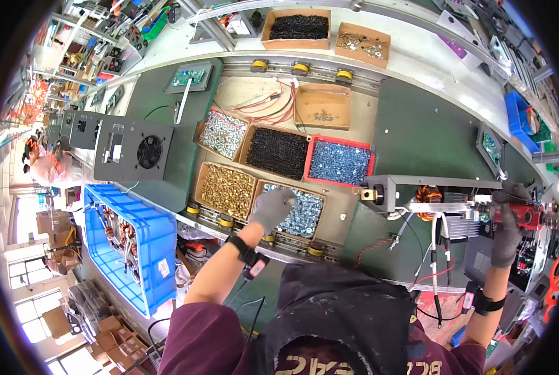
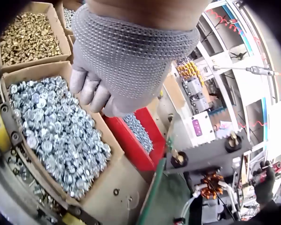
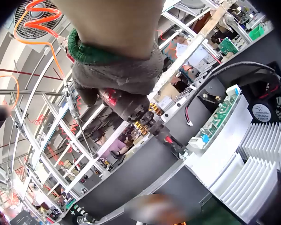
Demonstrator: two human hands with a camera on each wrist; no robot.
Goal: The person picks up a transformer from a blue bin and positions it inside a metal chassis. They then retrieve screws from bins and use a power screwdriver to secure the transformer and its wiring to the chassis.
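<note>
The gloved left hand (image 1: 272, 209) (image 2: 122, 65) is over the inner edge of a cardboard box of silver screws (image 1: 301, 212) (image 2: 61, 136). Its fingers look curled, and nothing shows between them; the palm side is hidden. In a dark grey glove, the right hand (image 1: 508, 231) (image 3: 117, 75) grips a red and black power driver (image 1: 524, 216) (image 3: 126, 105). The driver's tip meets the edge of a white metal part (image 3: 210, 159) beside a green circuit board (image 3: 220, 119), within a grey metal housing (image 1: 382, 192).
Around the left hand stand boxes of brass parts (image 1: 227, 186), black screws (image 1: 276, 149) and a red bin of bluish screws (image 1: 339, 161). Wires (image 1: 434, 250) hang off the housing's near side. A blue crate (image 1: 135, 250) and a grey fan unit (image 1: 132, 150) are at the left.
</note>
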